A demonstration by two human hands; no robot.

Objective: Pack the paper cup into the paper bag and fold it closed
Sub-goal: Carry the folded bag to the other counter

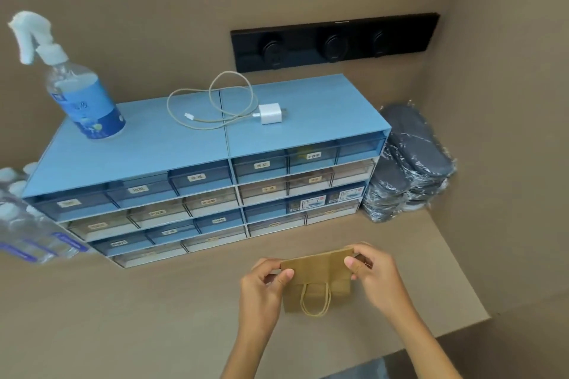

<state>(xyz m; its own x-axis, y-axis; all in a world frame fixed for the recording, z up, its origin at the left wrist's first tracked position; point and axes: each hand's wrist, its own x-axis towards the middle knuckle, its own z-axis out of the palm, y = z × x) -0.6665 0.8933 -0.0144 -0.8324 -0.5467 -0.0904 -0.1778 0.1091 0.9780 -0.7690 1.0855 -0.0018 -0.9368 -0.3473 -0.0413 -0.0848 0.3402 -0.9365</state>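
A small brown paper bag (317,280) is held just above the tan counter, near its front middle. Its top part is folded over toward me, and a twisted paper handle (314,300) hangs down its front. My left hand (264,284) pinches the folded top at its left corner. At the right corner, my right hand (372,272) pinches the same fold. No paper cup is visible; the bag's inside is hidden.
A blue drawer cabinet (203,169) stands behind the bag, with a spray bottle (77,83) and a white charger with cable (243,104) on top. Wrapped grey slippers (409,163) are stacked at the right. Plastic bottles (21,224) stand at the left. A black socket strip (335,40) is on the wall.
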